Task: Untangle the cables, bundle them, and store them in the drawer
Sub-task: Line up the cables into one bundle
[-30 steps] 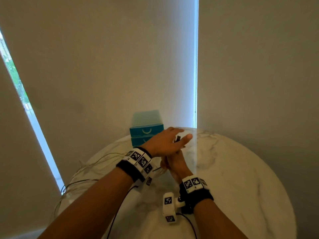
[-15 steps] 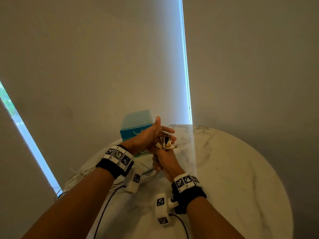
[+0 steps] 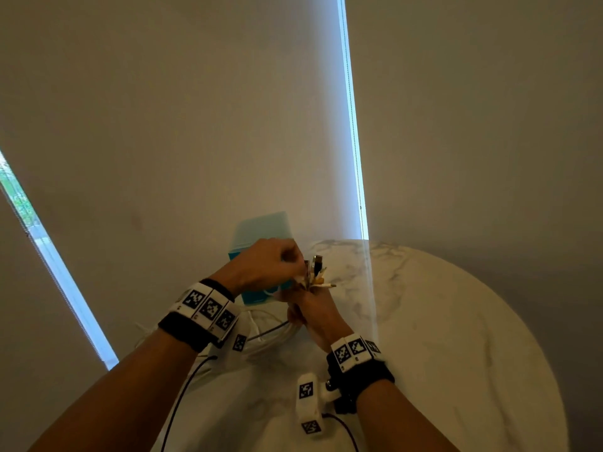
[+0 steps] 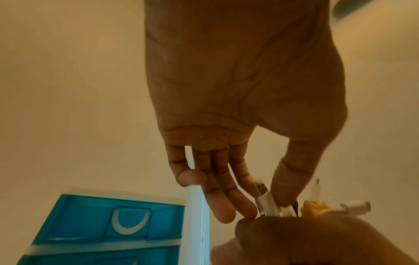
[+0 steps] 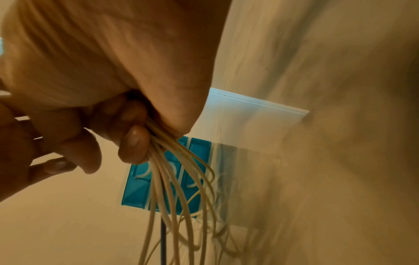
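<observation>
I am gripping a bunch of thin cream-white cables [image 5: 172, 172] in my right hand [image 3: 315, 313], my fingers [image 5: 132, 143] curling tightly round them so that the strands are hanging down out of the bottom of my fist, with one dark cable among them. Their plug ends [image 3: 315, 272] are sticking up out of the top of that fist in a cluster: a silver USB plug, white connector bodies and something yellow-orange among them. My left hand [image 3: 266, 264] is reaching over from above and pinching one white-sleeved USB connector [image 4: 265, 200] between thumb and forefinger, right at the top of my right fist; the other fingers are lying loosely extended beside it. I am holding both hands above the round white marble-patterned table [image 3: 440, 337], near its far edge. The loose lengths of cable are trailing down onto the tabletop below my left wrist. The small teal plastic drawer unit [image 4: 108, 226] with pale curved handles is standing just behind my hands, against the pale roller blind [image 3: 195, 125], and its drawers are looking closed.
</observation>
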A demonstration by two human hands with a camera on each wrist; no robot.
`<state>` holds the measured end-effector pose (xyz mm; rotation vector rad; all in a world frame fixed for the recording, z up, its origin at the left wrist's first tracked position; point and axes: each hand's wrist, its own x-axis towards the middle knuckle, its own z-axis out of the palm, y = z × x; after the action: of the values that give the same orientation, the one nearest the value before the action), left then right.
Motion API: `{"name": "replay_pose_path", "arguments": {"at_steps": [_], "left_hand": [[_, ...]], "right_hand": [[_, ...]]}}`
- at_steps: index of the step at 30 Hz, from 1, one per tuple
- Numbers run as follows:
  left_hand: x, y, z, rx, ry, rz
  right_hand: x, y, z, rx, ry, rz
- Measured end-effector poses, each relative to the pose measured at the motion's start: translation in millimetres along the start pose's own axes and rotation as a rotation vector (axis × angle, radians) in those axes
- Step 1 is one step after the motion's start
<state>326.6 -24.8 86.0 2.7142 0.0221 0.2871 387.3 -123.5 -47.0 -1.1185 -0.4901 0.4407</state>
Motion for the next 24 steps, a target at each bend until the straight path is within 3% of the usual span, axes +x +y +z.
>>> {"name": "replay_pose_path", "arguments": {"at_steps": [5, 16, 20, 24], "left_hand": [[-3.0, -5.3, 8.8, 0.085, 0.066, 0.108], [-4.4, -6.4, 21.8, -0.154, 0.233, 0.130], [-4.4, -7.9, 24.0, -0.109, 0.187, 0.129], [-8.2, 1.8, 16.8, 0.080, 0.119, 0.232]], "right_hand": [[0.2, 0.8, -1.2, -0.156, 0.030, -0.005], [-4.6, -2.0, -0.8, -0.140, 0.033, 0.019], [-4.2, 0.7, -3.1, -0.127, 0.031, 0.023], [0.8, 8.0, -6.6, -0.125, 0.054, -0.004]]}}
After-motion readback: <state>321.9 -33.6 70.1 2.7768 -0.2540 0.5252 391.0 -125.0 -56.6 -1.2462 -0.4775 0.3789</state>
